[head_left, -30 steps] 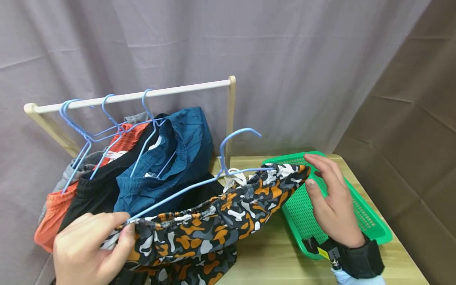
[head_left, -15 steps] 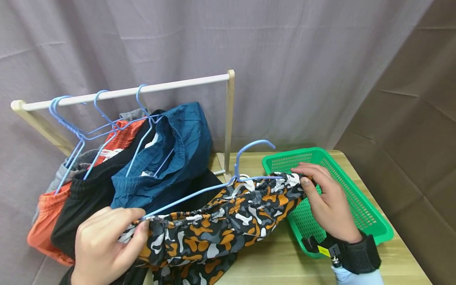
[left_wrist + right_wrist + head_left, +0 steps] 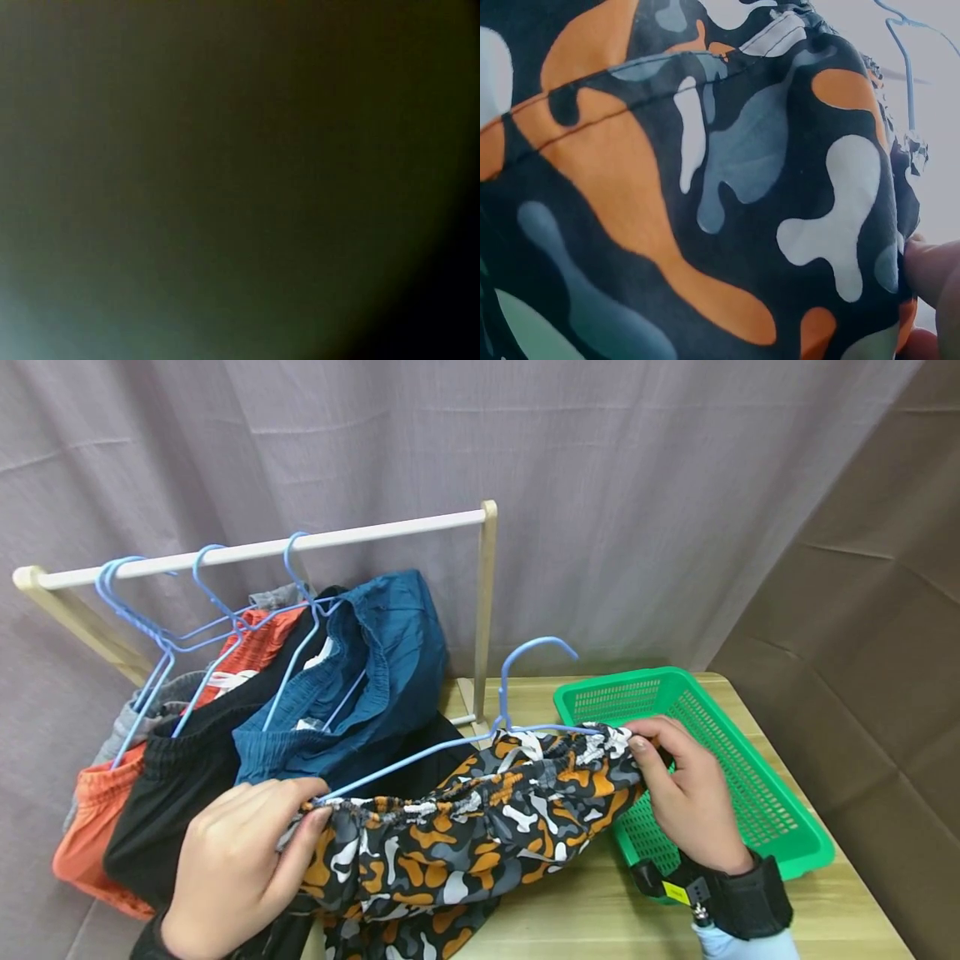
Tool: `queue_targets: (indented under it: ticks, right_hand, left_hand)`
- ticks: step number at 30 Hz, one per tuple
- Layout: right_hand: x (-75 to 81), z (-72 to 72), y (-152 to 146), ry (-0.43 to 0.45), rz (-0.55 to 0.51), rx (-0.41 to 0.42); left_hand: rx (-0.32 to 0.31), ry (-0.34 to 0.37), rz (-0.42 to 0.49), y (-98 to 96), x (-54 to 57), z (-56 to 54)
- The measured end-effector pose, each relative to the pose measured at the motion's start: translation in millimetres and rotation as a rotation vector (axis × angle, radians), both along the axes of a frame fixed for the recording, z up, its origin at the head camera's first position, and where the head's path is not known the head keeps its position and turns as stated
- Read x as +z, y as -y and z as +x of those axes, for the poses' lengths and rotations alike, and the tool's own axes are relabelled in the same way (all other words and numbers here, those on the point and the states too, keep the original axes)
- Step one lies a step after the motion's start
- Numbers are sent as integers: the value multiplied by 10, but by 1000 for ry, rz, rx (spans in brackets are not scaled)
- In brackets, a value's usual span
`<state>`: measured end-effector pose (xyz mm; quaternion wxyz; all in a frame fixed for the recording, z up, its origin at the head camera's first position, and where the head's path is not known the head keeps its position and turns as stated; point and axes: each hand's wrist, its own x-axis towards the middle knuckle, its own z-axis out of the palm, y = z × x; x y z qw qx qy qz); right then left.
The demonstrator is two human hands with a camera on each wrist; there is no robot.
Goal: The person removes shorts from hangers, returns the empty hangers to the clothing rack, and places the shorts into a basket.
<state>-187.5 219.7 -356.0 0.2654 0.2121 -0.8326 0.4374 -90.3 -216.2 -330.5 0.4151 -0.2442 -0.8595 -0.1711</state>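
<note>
Camouflage-patterned shorts (image 3: 465, 835) in black, orange, grey and white hang by their elastic waistband on a blue hanger (image 3: 420, 758), whose hook points up. My left hand (image 3: 240, 856) pinches the waistband's left end together with the hanger's tip. At the opposite end, my right hand (image 3: 686, 793) pinches the waistband between thumb and fingers. White drawstrings (image 3: 528, 745) show at the waistband's middle. In the right wrist view the shorts (image 3: 735, 180) fill most of the picture, with fingertips (image 3: 934, 262) at the right edge. The left wrist view is dark and blurred.
A rack with a white rail (image 3: 360, 534) stands at the back left. Blue shorts (image 3: 405, 643), black shorts (image 3: 187, 810) and orange shorts (image 3: 97, 810) hang there on blue hangers. A green basket (image 3: 795, 839) stands on the wooden table (image 3: 555, 918) at the right.
My right hand, apart from the shorts or barely at their edge a second ago, now grips the waistband's right end. The left hand has shifted right with the shorts and hanger.
</note>
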Motion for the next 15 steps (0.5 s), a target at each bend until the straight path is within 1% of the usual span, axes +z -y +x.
queue_targets:
  ticks: [4,8,12,15]
  right_hand:
    - [-10,8,6,-11,0,-12]
    - [-17,19,14,-25,3,-22]
    - [-18,41,25,-32,9,-42]
    - [-14,62,36,-44,11,-49]
  left_hand:
    - [32,57,-73,-19,7,-3]
    - [43,88,-112,-62,4,-5]
    - [36,62,-129,-124,0,-16]
    - [18,53,-127,-177,-11,-30]
